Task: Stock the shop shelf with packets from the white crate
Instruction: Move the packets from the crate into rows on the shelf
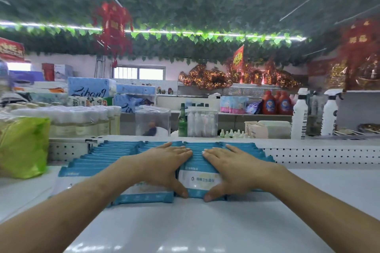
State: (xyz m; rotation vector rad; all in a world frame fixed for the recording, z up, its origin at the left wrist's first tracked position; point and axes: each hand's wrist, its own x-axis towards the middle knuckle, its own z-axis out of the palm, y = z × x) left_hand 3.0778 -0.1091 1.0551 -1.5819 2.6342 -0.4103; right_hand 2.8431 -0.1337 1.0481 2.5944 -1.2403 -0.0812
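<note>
Rows of blue and white packets (115, 152) stand packed front to back on the white shelf (195, 222). My left hand (164, 162) and my right hand (228, 166) lie flat on top of the right-hand row (199, 183). Fingers point away from me and both thumbs press the front packet's lower edge. Another row to the left ends in a front packet (144, 197) partly under my left wrist. The white crate is not in view.
A yellow-green bag (22, 146) sits at the left of the shelf. A perforated white back panel (320, 154) runs behind the packets. Beyond it stand spray bottles (300, 115), a clear box of bottles (202, 123) and tissue packs (90, 87).
</note>
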